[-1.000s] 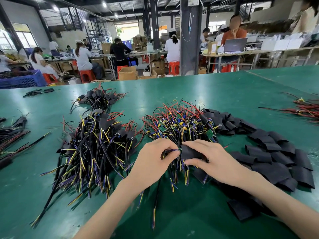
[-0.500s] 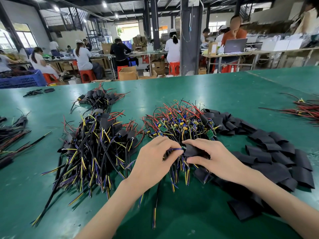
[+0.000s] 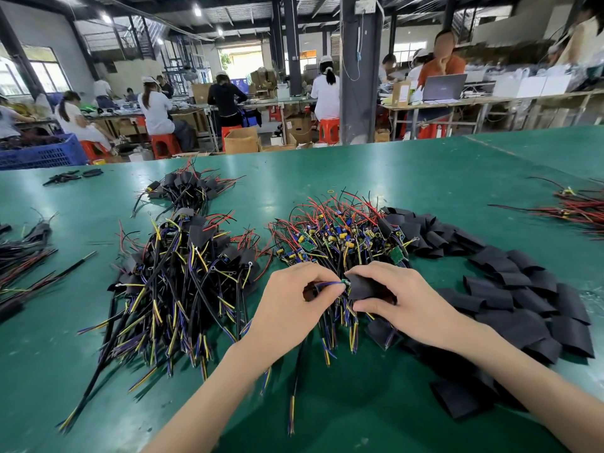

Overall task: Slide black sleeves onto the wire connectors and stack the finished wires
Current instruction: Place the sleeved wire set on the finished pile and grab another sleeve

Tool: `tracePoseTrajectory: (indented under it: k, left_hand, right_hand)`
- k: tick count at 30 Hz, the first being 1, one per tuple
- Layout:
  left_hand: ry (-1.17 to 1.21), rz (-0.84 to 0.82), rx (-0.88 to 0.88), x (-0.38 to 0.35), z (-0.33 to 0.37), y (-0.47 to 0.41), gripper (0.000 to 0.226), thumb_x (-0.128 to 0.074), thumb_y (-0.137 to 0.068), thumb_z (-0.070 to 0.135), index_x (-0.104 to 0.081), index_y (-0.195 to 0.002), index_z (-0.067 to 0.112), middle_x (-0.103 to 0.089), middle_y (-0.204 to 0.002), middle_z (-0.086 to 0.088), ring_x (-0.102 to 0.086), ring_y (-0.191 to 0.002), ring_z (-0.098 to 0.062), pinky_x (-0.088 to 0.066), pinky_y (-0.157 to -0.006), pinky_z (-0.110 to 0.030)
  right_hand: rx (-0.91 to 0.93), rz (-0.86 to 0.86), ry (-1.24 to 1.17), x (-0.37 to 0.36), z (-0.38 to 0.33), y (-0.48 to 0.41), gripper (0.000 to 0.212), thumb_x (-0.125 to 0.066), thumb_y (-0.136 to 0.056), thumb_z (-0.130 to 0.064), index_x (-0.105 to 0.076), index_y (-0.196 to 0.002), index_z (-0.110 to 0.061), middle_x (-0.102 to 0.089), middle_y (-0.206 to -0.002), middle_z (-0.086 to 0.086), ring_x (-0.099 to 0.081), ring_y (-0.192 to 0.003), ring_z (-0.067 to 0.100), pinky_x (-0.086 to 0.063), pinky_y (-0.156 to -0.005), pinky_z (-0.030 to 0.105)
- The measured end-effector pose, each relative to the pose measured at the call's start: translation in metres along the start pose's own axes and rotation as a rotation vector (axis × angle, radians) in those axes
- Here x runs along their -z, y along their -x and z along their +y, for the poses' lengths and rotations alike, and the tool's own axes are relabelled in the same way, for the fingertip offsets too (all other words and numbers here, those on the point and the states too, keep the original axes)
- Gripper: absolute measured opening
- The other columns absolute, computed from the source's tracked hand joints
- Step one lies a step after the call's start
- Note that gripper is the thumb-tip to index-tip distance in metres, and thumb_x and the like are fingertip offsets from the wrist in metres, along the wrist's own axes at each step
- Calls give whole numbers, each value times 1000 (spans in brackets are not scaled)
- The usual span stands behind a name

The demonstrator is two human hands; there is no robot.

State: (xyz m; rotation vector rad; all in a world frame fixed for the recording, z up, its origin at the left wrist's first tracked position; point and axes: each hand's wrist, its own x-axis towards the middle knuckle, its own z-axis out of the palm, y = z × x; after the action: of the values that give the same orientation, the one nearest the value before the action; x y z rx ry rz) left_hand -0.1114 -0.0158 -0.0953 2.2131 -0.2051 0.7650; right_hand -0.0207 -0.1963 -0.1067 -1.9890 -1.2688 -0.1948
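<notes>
**A:** How are the hands set?

**B:** Both forearms come in from the near edge of the tabletop [image 3: 392,171] and meet near its middle. The left hand [image 3: 291,299] lies knuckles up and pinches a blue-purple wire [image 3: 327,283] between thumb and forefinger. The right hand [image 3: 402,299] grips a black sleeve [image 3: 362,286], fingers curled over it, with its mouth turned left toward the wire's end.

**A:** Is the connector inside?

**B:** I can't tell. A green speck of the connector [image 3: 343,282] shows right at the sleeve's mouth, and fingers cover the rest. The wire's tail drops behind the left hand into the unsleeved bundle [image 3: 343,233] and is lost among the other leads.

**A:** And the other stock?

**B:** The sleeved stack [image 3: 183,282] lies left of the hands. The loose sleeves [image 3: 510,289] run from the right of the bundle toward the near right corner, partly hidden by the right forearm. A red wire bundle [image 3: 575,207] is cut off at the right edge.

**A:** What has changed since half a second ago?

**B:** Very little. Both hands keep their places and grips, and the sleeve's mouth is still at the wire's end.
</notes>
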Motion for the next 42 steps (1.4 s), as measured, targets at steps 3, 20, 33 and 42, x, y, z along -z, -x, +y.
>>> tracePoseTrajectory:
  k: [3, 20, 33, 42]
  left_hand:
    - [40, -24, 69, -1, -1, 1, 8, -72, -80, 12, -72, -78, 19, -67, -77, 15, -60, -71, -3, -46, -67, -16]
    - [57, -62, 114, -5, 1, 1, 22, -65, -82, 0, -72, -93, 18, -69, -78, 12, -61, -71, 0, -46, -70, -13]
    - [-270, 565, -79, 69, -17, -29, 27, -55, -87, 12, -52, -111, 25, -56, -70, 12, -56, -65, -14, -45, -66, -30]
    - [-760, 568, 434, 114, -89, -25, 30, -48, -93, 10, -64, -119, 8, -60, -116, -19, -43, -109, -39, -35, -88, -47]
  right_hand:
    - [20, 5, 67, -3, -1, 2, 40, -71, -82, -28, -57, -118, -19, -57, -95, -10, -52, -86, 4, -41, -80, 19]
    - [49, -27, 139, -1, -8, 1, 36, -65, -87, -28, -54, -119, -16, -54, -98, -4, -49, -85, 7, -38, -81, 17]
    - [-282, 320, 291, 52, 25, -6, 24, -59, -82, 4, -57, -103, -8, -55, -100, 10, -55, -89, 27, -41, -84, 31]
    - [-616, -492, 314, 64, 44, 6, 49, -74, -74, -16, -42, -110, -24, -49, -105, -1, -49, -93, 14, -36, -76, 21]
